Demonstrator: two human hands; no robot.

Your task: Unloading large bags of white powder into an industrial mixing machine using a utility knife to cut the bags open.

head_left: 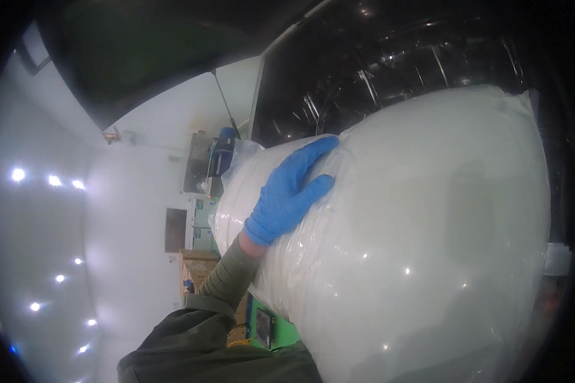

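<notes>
My left hand (289, 195), in a blue glove, lies on a large, full white bag (441, 210) in clear, shiny plastic. Thumb and forefinger are stretched out and apart, pressed to the bag's surface near a crease; the other fingers are mostly hidden. Loose clear plastic (239, 156) sticks out at the bag's far left end. The forearm, in a dark green sleeve (198, 332), comes up from the lower edge along the bag's left side. My right hand is not in view.
Glossy black sheeting (390, 57) lies behind the bag. A green device with a dark panel (266, 327) and brown boxes (198, 267) stand at the bag's left. Beyond are a blue object (223, 152) and a white wall (134, 210). A dark panel (147, 45) hangs at upper left.
</notes>
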